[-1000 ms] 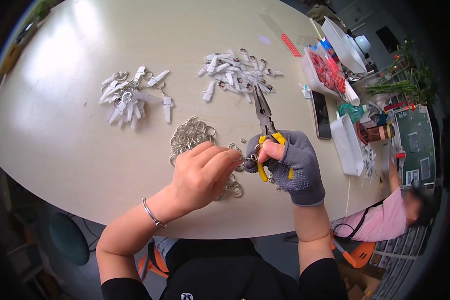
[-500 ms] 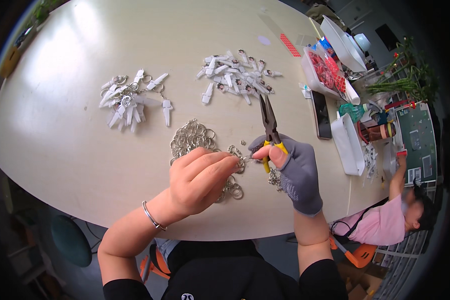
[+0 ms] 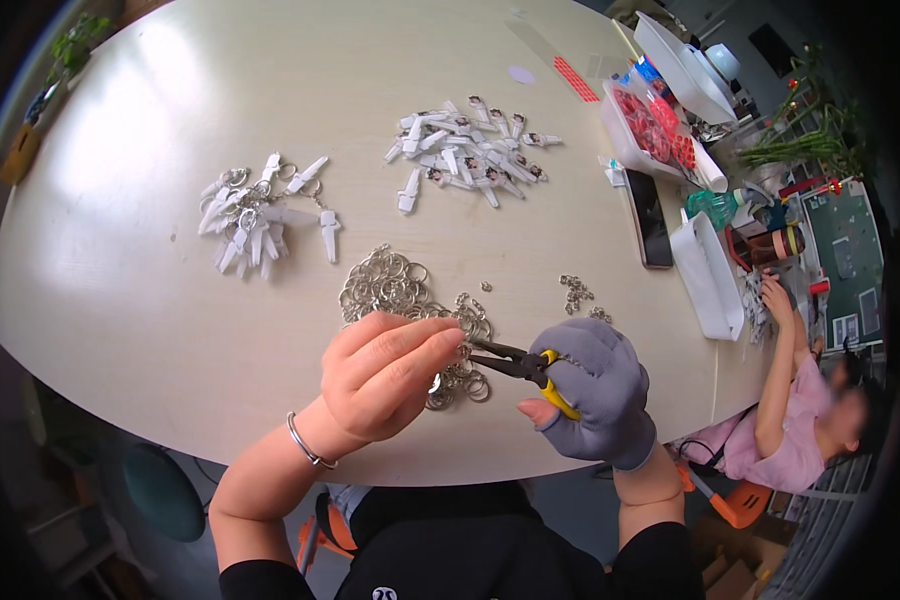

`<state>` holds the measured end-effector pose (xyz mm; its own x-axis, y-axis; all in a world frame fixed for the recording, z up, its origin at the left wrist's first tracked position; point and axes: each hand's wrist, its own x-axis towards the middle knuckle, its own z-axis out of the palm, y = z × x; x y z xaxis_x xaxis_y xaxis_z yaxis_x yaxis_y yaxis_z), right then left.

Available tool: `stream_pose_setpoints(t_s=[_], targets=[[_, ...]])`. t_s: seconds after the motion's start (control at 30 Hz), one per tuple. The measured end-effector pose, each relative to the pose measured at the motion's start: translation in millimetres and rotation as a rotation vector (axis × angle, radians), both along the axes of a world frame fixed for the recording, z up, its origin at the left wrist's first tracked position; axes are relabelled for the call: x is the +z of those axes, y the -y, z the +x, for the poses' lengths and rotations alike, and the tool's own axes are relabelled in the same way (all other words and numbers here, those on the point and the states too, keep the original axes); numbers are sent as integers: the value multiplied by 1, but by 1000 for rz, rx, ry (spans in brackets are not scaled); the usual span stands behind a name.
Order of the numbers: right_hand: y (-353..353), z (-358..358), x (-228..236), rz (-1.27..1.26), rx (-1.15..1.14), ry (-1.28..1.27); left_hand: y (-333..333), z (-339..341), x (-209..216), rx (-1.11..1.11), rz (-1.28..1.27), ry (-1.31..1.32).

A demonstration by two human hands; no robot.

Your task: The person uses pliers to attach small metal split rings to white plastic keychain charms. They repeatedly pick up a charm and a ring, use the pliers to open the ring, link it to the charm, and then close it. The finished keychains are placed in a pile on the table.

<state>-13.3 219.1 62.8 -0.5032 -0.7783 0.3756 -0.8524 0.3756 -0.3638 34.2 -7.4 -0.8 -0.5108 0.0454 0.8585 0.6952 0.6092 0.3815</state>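
From its curved left edge, the desk gives me a broad, smooth, pale stretch as far as a heap of flat white clips on silver rings. My left wrist, in a metal bangle, comes over the near edge; the fingers of my left hand are bent close together, their tips at the plier nose, and I cannot tell what they pinch. Below that edge, a small white mark shows on my black top, too cropped to read. Just beyond my left fingers lie round, shiny split rings, heaped. Farther from the near edge spread white figure-shaped pieces with dark printed ends. My right hand, in a grey knitted glove, is wrapped around yellow-handled pliers, their dark jaws slightly parted and pointing left, above the desk. Past them sit short metal chain pieces. Toward the right side come a black phone, a clear tub of red pieces and a long white plastic tray; beyond sits a person in pink.
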Motion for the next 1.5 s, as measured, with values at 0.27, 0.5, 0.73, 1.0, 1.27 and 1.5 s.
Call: stream_pose_setpoints(t_s=[0.27,0.5,0.73,1.0,1.27,1.5], targets=[[2,7,1,44,-31,-54,1,2,0,3,-29,-17],[6,14,1,38,-46,-2,5,2,-2,26,-85,-86],[4,20,-12,23,-54,-154,3,2,0,37,-104,-111],[4,17,-8,50,-79,-159,5,5,4,74,-153,-98],[3,19,-9,73,-87,-187,6,6,6,84,-190,-93],[5,18,-4,76,-92,-254,3,5,6,87,-177,-93]])
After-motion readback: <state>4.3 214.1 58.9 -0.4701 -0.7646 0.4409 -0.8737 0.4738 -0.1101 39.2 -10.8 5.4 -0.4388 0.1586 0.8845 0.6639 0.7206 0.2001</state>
